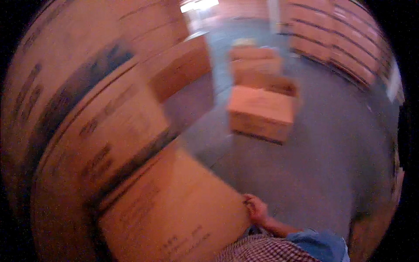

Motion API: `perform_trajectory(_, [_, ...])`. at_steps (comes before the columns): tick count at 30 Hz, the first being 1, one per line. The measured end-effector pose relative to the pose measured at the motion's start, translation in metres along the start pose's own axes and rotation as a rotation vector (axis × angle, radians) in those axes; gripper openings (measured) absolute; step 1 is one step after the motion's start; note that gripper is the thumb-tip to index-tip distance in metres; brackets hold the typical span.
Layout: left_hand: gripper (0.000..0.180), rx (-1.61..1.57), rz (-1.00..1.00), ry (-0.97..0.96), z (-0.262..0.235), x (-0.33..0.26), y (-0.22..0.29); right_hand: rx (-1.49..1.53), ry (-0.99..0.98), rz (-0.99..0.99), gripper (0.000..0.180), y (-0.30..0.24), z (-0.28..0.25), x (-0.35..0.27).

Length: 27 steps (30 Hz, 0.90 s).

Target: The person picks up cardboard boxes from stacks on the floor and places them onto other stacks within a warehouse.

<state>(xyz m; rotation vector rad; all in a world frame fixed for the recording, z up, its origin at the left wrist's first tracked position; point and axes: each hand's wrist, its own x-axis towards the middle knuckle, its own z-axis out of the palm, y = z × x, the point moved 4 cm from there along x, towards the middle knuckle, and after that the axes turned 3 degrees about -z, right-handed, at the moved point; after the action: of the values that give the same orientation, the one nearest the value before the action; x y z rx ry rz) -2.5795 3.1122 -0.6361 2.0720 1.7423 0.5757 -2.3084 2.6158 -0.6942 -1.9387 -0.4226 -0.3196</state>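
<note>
Large carton (pixel 179 196) at lower left of frame, beside stacked cartons (pixel 126 122). Right hand (pixel 257 210) at its right corner, fingers curled; blur, cannot tell if gripping. Left hand out of view. Handling seems unfinished: right hand not yet clear.

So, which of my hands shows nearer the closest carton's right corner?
Right, of what shows: the right hand is at that corner of the closest carton; contact is blurred. The left hand isn't in view, so its place against the carton can't be told.
</note>
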Motion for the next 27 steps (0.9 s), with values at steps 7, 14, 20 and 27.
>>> perform_trajectory(7, [0.051, 0.371, -0.206, 0.09, 0.005, 0.022, -0.171, 0.38, -0.272, 0.427, 0.016, 0.082, -0.003, 0.012])
perform_trajectory(14, [0.066, 0.325, -0.303, 0.301, 0.022, -0.028, -0.14, 0.437, -0.466, 0.5, 0.018, 0.2, 0.038, 0.031])
perform_trajectory(20, [0.062, 0.324, -0.289, 0.037, 0.031, -0.02, -0.119, 0.785, -0.312, 0.715, 0.037, 0.113, 0.018, -0.001])
perform_trajectory(27, [0.05, 0.199, -0.039, -0.021, 0.058, -0.051, -0.069, 0.457, -0.448, 0.614, 0.037, 0.088, -0.085, -0.059])
